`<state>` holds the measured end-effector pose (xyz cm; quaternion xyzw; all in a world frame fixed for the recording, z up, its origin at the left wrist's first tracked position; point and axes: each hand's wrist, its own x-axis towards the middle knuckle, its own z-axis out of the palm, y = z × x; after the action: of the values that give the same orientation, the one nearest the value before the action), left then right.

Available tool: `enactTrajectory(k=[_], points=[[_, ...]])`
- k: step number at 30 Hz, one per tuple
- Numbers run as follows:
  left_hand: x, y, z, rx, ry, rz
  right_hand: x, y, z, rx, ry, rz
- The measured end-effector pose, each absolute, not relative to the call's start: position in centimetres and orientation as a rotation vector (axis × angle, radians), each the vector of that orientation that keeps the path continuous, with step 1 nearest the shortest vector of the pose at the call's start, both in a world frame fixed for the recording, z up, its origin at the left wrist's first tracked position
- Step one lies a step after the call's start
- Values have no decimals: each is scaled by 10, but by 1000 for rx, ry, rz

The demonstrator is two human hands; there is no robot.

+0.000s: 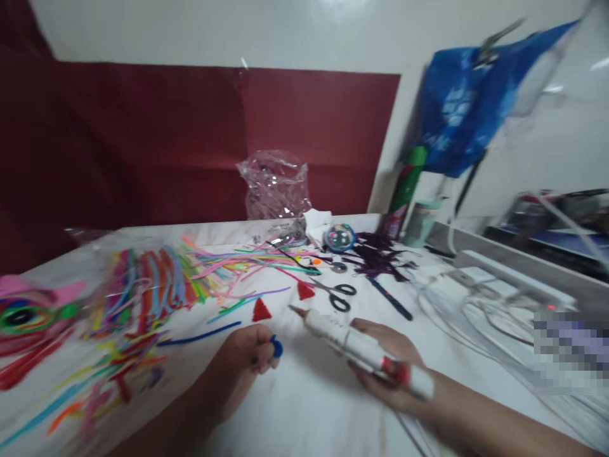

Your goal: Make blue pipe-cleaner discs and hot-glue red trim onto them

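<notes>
My left hand (252, 355) is closed in a pinch on a small curled piece of blue pipe cleaner (276, 347). In my right hand (390, 343) lies a white hot glue gun (352, 339), its brown tip pointing up and left and a red light glowing on its body. Two red fuzzy triangles (261, 310) lie on the table beyond my hands, near the tip. Black-handled scissors (339, 293) rest open just behind the glue gun. A straight blue pipe cleaner (202, 334) lies left of my left hand.
Bundles of coloured pipe cleaners (157, 285) spread over the left side, beside a pink-and-red fuzzy figure (28, 324). A dark pen-like tool (390, 298), purple strips (380, 254) and a tape roll (340, 237) lie behind. White cables and a power strip (516, 279) run along the right.
</notes>
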<state>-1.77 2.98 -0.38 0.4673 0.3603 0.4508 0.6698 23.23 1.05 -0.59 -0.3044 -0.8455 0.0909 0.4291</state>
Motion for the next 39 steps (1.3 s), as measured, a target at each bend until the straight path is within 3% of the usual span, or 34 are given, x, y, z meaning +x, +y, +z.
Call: enactTrajectory(k=[3, 10, 14, 21, 28, 33, 39], points=[[-19, 37, -8, 1048, 875, 1036, 237, 16, -3, -636, -2243, 45], [-17, 39, -10, 1010, 940, 1091, 280, 34, 20, -1368, -2119, -251], [-12, 29, -2, 1059, 941, 1067, 308, 42, 7, -1590, -2114, -329], [-12, 18, 4, 1226, 921, 1001, 331, 46, -33, -1609, -2237, -314], [-15, 15, 7, 1297, 909, 948, 318, 30, 7, -1344, -2272, -248], [-14, 11, 6, 1320, 893, 915, 225, -1, 40, -999, -2193, 316], [-17, 12, 3, 1348, 786, 940, 159, -5, 33, -833, -2070, 733]])
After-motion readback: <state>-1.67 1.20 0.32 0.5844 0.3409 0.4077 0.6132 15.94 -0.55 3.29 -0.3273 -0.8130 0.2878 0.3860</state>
